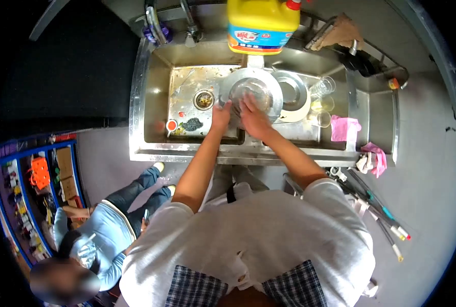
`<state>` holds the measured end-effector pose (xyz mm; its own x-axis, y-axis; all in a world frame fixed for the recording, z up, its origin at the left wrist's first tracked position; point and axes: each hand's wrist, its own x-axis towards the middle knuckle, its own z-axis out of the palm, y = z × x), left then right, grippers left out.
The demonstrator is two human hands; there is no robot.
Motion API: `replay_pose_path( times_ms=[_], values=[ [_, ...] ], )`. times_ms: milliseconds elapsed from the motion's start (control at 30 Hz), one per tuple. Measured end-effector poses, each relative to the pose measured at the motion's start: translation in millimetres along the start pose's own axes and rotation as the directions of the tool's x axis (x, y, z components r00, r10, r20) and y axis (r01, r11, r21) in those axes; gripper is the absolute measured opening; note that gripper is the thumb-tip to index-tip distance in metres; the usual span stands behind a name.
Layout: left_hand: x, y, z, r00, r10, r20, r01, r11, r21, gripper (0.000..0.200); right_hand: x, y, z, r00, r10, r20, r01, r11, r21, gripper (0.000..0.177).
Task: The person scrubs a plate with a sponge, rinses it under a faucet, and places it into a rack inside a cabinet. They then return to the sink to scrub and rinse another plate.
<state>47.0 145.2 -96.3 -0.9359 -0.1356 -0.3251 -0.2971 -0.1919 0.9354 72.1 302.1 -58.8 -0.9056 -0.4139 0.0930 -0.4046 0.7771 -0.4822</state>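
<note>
A round metal basin [272, 86] is held over the divider between the two sink bowls. My left hand [221, 116] grips its left rim, with the thumb up along the edge. Inside the basin, the fingers of my right hand [254, 118] lie stretched and slightly apart against the wet inner surface. Partly behind the basin, in the right bowl, sit another metal bowl [292, 91] and a pale round dish [295, 115]. Clear glasses [322, 87] stand to their right.
The left sink bowl holds a drain [204, 100], a dark scrubber [191, 124] and a small red-filled cup [172, 126]. A yellow jug [263, 23] stands behind. Pink cloths [345, 128] lie right. Another person [105, 230] is at lower left, beside shelves.
</note>
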Motion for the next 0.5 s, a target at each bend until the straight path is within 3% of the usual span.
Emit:
replay_pose_path(
  times_ms=[33, 133, 167, 267, 367, 467, 500],
  values=[
    [-2, 2, -3, 0.991, -0.109, 0.078, 0.108, 0.994, 0.018, 0.021, -12, 10, -5, 1.000, 0.012, -0.007, -0.013, 0.986, -0.166, 0.048],
    [3, -9, 0, 0.949, 0.266, 0.170, -0.302, 0.921, 0.247, 0.030, 1, 32, -21, 0.952, 0.241, -0.191, -0.286, 0.922, -0.260, 0.046],
    [5, -14, 2, 0.960, 0.259, 0.109, -0.281, 0.878, 0.388, 0.032, 17, 51, 7, 0.953, 0.191, -0.234, -0.272, 0.879, -0.391, 0.044],
    [6, -12, 9, 0.939, 0.339, 0.064, -0.331, 0.831, 0.448, 0.033, 44, 40, 64, 0.967, 0.172, -0.190, -0.184, 0.982, -0.046, 0.044],
    [2, -8, 11, 0.940, 0.335, 0.065, -0.330, 0.846, 0.418, 0.033, 1, -17, 2, 0.992, 0.102, -0.069, -0.109, 0.989, -0.099, 0.048],
    [-2, -5, 9, 0.935, 0.331, 0.123, -0.349, 0.809, 0.473, 0.033, -29, 7, -7, 0.962, 0.274, -0.013, -0.241, 0.823, -0.515, 0.053],
    [-2, -4, 11, 0.932, 0.346, 0.108, -0.353, 0.798, 0.489, 0.034, -22, 16, -13, 0.960, 0.271, -0.074, -0.273, 0.840, -0.468, 0.054]
  ],
)
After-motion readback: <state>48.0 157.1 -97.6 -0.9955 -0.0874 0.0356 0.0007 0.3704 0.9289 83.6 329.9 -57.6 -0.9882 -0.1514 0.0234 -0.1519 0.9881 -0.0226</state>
